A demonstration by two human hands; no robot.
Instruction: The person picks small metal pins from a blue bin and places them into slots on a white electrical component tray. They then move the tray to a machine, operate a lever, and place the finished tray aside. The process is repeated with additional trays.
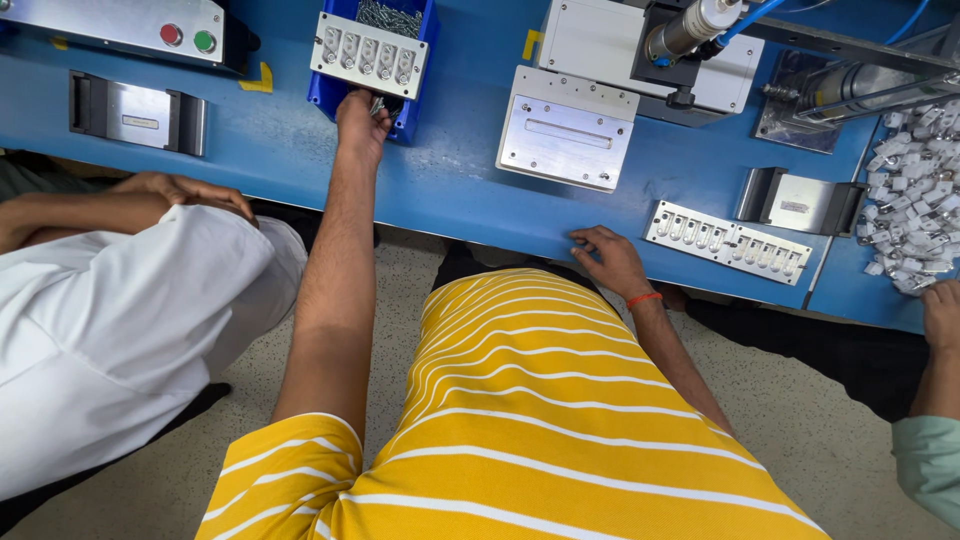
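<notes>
At the blue bench (450, 190), my left hand (362, 122) reached into the front lip of the blue parts bin (325, 92), fingers curled down over small metal pieces (378, 103) at the bin's near edge; the curl hid most of what they had, so whether they'd pinched any pieces or only raked at them couldn't be told from overhead; more loose metal bits (390, 16) lay heaped at the back of the bin, under & behind the slotted grey fixture plate (368, 54) resting across its top.

My right hand (612, 259) lay flat & spread on the bench's near edge, holding nothing, just beside a second slotted plate (727, 242); it braced me while the left arm stretched well out.

As I judged it, the reach wanted care: pick w/ fingertips, not the whole fist, so pieces didn't spill over the low front wall; keep the wrist below the plate on top so as not to knock it off the bin; lean from the braced right hand rather than overextend.

A co-worker in white (120, 330) sat close at my left, their hand (185, 190) near the bench edge; another's hand (942, 315) rested at far right by a pile of white parts (915, 190); a grey press unit (570, 130) stood between.
</notes>
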